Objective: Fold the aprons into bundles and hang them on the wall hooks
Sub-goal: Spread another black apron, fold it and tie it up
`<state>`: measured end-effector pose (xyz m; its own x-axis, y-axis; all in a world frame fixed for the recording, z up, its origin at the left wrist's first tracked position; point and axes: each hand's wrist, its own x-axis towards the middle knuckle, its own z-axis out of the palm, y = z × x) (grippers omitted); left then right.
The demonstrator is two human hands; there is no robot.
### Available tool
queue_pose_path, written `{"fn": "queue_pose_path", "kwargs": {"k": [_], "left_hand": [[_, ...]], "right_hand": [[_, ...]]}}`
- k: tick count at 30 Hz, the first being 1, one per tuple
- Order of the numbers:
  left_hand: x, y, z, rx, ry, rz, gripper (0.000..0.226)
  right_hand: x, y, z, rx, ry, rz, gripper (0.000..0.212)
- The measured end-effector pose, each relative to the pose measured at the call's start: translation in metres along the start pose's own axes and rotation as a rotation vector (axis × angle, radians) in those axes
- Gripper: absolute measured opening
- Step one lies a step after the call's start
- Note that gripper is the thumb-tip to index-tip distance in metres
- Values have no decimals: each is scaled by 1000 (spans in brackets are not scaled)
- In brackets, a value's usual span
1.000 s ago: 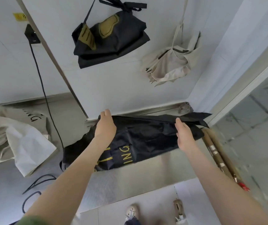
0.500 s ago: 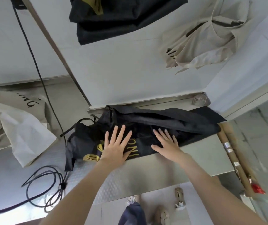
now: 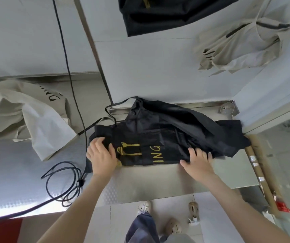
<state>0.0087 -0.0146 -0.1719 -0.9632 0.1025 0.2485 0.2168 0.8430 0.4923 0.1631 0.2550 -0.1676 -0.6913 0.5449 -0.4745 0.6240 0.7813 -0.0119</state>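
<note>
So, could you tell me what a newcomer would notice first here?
A black apron with gold lettering lies half-folded on the steel counter, the left hand and right hand gripping it. On the wall above hang a black bundle and a beige bundle; another beige apron lies crumpled at left.

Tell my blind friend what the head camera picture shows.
The left hand and right hand grip a black apron with gold print on a metal counter. A black bundle and a beige bundle hang on the wall above.
</note>
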Motion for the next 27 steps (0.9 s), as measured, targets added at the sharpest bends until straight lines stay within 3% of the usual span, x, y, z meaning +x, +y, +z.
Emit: {"fn": "queue_pose_path", "kwargs": {"k": [3,4,6,8,11,16,21,24,27], "left_hand": [[9,-19,-23,-73,42,-339,48],[15,-23,-27,-108,-74,-391,52],[22,-39,-33,-136,-461,-388,41],[25,-54,-39,-145,-758,-306,24],[28,-60,-47,-446,-718,-410,16],[37,-61,-62,-998,-336,-825,21],[47,-79,-73,-1035,-59,-1069,14],[51,-75,-83,-1169,-188,-1156,19],[41,-66,-79,-1159,-646,-922,20]], "right_hand": [[-3,-43,-9,51,101,-290,57],[-4,-56,-8,93,75,-426,61],[-5,-90,-1,72,-10,-670,67],[-4,-118,9,-25,-76,-763,67],[-3,-136,23,-105,-93,-713,58],[-10,-131,31,-224,-7,-647,51],[-17,-112,29,-195,0,-636,50],[-28,-92,31,-224,16,-596,51],[-44,-77,31,-268,-49,-527,51]]}}
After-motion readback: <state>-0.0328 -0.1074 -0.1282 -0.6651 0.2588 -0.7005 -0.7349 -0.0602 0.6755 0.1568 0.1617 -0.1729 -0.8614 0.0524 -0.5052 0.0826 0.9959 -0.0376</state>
